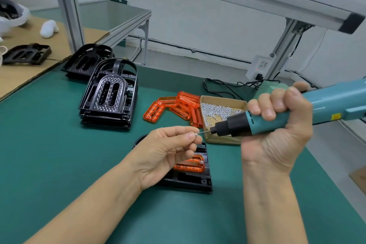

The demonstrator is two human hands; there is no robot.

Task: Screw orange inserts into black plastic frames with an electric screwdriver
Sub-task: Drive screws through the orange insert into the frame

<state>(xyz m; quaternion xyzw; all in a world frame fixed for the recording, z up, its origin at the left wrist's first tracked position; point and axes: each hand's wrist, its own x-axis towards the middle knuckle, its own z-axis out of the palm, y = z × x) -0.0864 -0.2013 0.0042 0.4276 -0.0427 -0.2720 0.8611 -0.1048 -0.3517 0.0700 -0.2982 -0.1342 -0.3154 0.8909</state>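
At center frame, a person's left hand pinches a small screw between thumb and fingertips, meeting the bit of a teal electric screwdriver gripped tightly in the right hand at right. Below the left hand, a black plastic frame lies flat on the green tabletop, an orange insert seated in it and partly hidden by the fingers. Loose orange inserts are heaped above center, just beside an open cardboard box of screws. A stack of black frames stands at left of center, a second stack behind it. A power strip sits at upper right, with a black cable plugged in.
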